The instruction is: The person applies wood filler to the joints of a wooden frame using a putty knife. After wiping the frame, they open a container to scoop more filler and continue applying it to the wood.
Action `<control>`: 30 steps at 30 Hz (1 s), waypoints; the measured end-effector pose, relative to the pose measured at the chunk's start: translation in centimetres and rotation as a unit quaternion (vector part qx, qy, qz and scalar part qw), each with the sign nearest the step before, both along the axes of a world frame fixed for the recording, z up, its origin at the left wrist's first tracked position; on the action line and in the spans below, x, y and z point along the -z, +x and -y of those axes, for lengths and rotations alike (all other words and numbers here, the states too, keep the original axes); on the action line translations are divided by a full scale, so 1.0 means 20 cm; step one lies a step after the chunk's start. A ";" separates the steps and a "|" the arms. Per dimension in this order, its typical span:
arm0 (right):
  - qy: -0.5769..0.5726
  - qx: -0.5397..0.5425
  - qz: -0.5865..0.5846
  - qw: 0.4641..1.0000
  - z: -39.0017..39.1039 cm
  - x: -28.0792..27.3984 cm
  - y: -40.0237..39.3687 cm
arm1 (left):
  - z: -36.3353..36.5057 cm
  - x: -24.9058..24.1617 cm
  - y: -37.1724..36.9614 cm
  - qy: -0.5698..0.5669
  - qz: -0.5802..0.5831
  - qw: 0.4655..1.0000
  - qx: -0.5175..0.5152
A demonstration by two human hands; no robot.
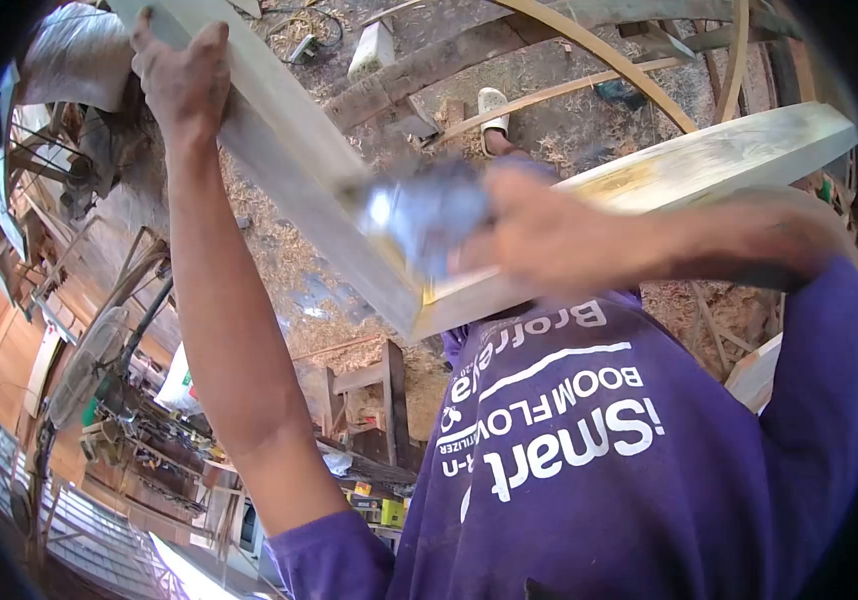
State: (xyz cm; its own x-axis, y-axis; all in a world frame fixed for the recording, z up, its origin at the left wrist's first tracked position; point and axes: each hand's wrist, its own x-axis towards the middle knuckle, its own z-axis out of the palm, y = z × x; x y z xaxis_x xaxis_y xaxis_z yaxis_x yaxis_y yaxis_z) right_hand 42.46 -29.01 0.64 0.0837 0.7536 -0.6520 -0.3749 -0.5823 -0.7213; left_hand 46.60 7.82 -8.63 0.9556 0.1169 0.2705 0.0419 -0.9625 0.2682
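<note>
My left hand (184, 85) grips the edge of a long pale wooden board (299, 170) near its upper end, fingers bent over the wood. A second thick pale board (719, 155), stained yellow-brown in places, meets the first in a V-shaped corner in front of my shirt. My right hand (549, 225), smeared by motion, is closed on a shiny blue-and-white object (424, 215) over the inside of that corner. Blur hides what this object is and whether it touches the wood.
Wood shavings cover the ground (279, 220). Curved wooden strips (614, 60) and a rough beam (399, 85) lie beyond the boards. A foot in a light clog (493, 108) shows below. A small wooden frame (389, 395) stands near my left arm, with cluttered items at the lower left.
</note>
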 end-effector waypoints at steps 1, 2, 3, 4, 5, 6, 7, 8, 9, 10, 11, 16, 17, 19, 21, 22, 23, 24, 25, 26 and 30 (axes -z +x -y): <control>0.044 0.076 0.098 0.991 0.04 0.07 0.05 | -0.10 0.05 -0.02 0.202 0.032 0.968 0.144; 0.076 0.017 0.165 0.983 0.11 0.16 0.11 | -0.01 0.00 -0.02 0.206 0.035 0.968 0.138; 0.000 0.076 0.045 0.996 0.14 0.11 0.15 | 0.16 -0.08 0.01 0.049 -0.003 0.999 -0.007; 0.052 0.084 0.048 0.994 0.15 0.08 0.14 | 0.25 -0.13 0.01 -0.112 -0.037 0.982 -0.151; 0.103 0.092 0.049 0.989 0.15 0.05 0.12 | 0.23 -0.11 0.01 -0.111 -0.032 0.981 -0.154; 0.105 0.088 0.054 0.989 0.16 -0.01 0.10 | 0.19 -0.06 0.03 -0.063 -0.023 0.990 -0.126; 0.048 0.114 -0.043 0.991 0.16 -0.07 0.09 | 0.26 -0.16 0.04 -0.015 -0.013 0.995 -0.098; -0.011 0.139 -0.139 0.980 0.17 -0.11 0.07 | 0.39 -0.22 0.01 -0.188 -0.039 0.960 -0.203; -0.010 0.136 -0.132 0.982 0.18 -0.12 0.06 | 0.38 -0.20 0.01 -0.190 -0.032 0.960 -0.205; -0.024 0.086 -0.162 0.983 0.21 -0.13 0.05 | 0.36 -0.17 0.02 -0.168 -0.031 0.964 -0.205; -0.039 0.039 -0.191 0.980 0.24 -0.14 0.03 | 0.34 -0.15 0.02 -0.146 -0.030 0.968 -0.204; -0.111 0.154 -0.173 0.966 0.31 -0.15 -0.24 | 0.35 -0.10 0.05 -0.183 0.086 0.965 -0.165; -0.114 0.163 -0.162 0.967 0.30 -0.16 -0.30 | 0.29 -0.10 0.08 -0.157 0.011 0.974 -0.166; -0.156 0.211 -0.176 0.949 0.26 -0.16 -0.43 | 0.26 -0.09 0.09 -0.138 -0.051 0.976 -0.163; -0.161 0.230 -0.154 0.947 0.23 -0.14 -0.55 | 0.27 -0.08 0.08 -0.136 -0.024 0.979 -0.150; -0.140 0.237 -0.146 0.950 0.23 -0.11 -0.55 | 0.28 -0.05 0.11 -0.147 -0.048 0.977 -0.145; -0.118 0.246 -0.137 0.952 0.22 -0.10 -0.58 | 0.28 -0.05 0.11 -0.149 -0.037 0.978 -0.139; -0.128 0.258 -0.141 0.947 0.21 -0.10 -0.63 | 0.29 -0.05 0.11 -0.172 -0.037 0.974 -0.139; -0.122 0.268 -0.128 0.947 0.23 -0.11 -0.64 | 0.30 -0.04 0.12 -0.196 -0.035 0.970 -0.137; -0.089 0.296 -0.133 0.942 0.26 -0.13 -0.65 | 0.30 -0.03 0.13 -0.175 -0.031 0.975 -0.132; -0.003 0.410 -0.049 0.911 0.51 -0.23 -0.70 | 0.33 -0.04 0.11 -0.235 -0.056 0.959 -0.147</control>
